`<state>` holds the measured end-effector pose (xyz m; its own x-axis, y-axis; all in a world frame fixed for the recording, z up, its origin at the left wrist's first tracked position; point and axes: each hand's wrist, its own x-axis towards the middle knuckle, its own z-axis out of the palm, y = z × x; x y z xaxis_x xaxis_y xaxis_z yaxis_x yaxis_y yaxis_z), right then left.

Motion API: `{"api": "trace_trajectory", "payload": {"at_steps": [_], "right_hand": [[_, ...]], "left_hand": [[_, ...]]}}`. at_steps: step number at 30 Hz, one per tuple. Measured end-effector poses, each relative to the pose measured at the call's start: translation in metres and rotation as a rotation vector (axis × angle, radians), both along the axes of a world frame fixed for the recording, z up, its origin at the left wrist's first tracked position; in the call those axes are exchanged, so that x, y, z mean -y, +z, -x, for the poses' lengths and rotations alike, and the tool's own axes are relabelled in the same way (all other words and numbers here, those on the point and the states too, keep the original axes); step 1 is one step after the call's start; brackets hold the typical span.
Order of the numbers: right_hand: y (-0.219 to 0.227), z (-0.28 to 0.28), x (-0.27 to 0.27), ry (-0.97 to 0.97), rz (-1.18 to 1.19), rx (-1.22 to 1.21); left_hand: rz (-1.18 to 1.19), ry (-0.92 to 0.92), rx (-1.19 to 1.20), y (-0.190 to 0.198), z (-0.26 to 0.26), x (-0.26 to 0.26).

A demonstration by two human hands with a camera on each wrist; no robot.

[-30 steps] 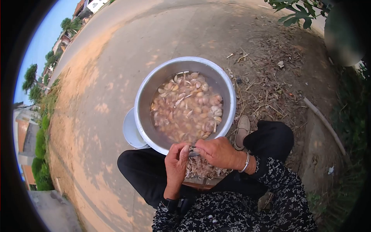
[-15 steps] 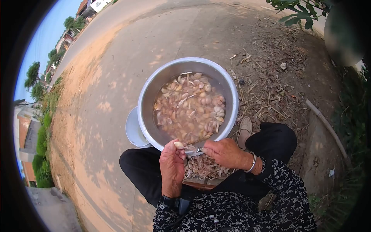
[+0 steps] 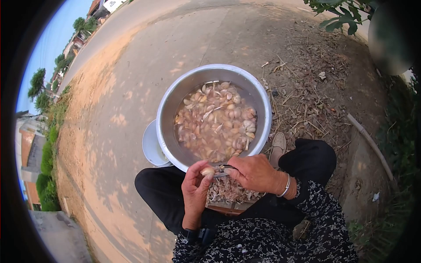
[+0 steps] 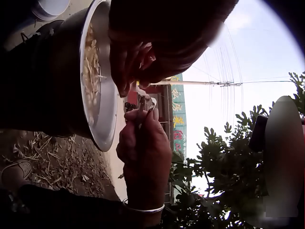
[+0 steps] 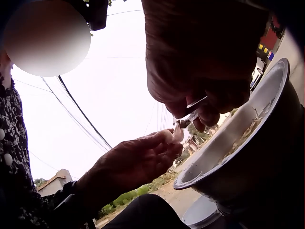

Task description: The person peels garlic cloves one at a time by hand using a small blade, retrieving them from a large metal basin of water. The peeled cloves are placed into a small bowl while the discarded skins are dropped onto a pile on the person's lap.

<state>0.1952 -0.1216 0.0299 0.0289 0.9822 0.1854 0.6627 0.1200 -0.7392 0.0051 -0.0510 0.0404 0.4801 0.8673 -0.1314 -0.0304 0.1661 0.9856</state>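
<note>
Over the near rim of a metal basin, the left hand pinches a pale garlic clove between thumb and fingers. Beside it the right hand grips a small knife, its blade at the clove. The right wrist view shows the clove in the left hand, with loose skin against the blade under the right hand. Many garlic cloves lie in water in the basin. The left wrist view has the right hand pinching the blade.
A white bucket stands left of the basin. Garlic peelings are heaped below the hands, between the knees. A shoe rests at the basin's right, near dry litter and a stick.
The two hands have drawn closer together than half a second ago, and the knife has moved left against the clove. The clove, hidden one second ago, shows in the left fingers.
</note>
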Motion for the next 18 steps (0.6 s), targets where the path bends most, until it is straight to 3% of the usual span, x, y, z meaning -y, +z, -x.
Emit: {"api": "trace_trajectory", "payload": {"at_steps": [4, 7, 9, 16, 18], "right_hand": [[0.009, -0.006, 0.000, 0.000, -0.039, -0.070], [0.010, -0.002, -0.001, 0.030, -0.049, -0.021], [0.010, 0.003, -0.002, 0.045, -0.075, 0.055], [0.015, 0.011, -0.005, 0.021, -0.052, 0.124], [0.006, 0.013, -0.006, 0.047, -0.056, 0.166]], "left_hand": [[-0.001, 0.015, 0.023, -0.006, 0.000, 0.000], [-0.132, 0.003, -0.147, -0.008, 0.005, -0.005], [-0.546, -0.096, -0.442, -0.003, 0.005, -0.008], [-0.808, -0.095, -0.538, 0.001, 0.000, -0.011], [-1.132, -0.133, -0.621, 0.001, 0.000, -0.014]]}}
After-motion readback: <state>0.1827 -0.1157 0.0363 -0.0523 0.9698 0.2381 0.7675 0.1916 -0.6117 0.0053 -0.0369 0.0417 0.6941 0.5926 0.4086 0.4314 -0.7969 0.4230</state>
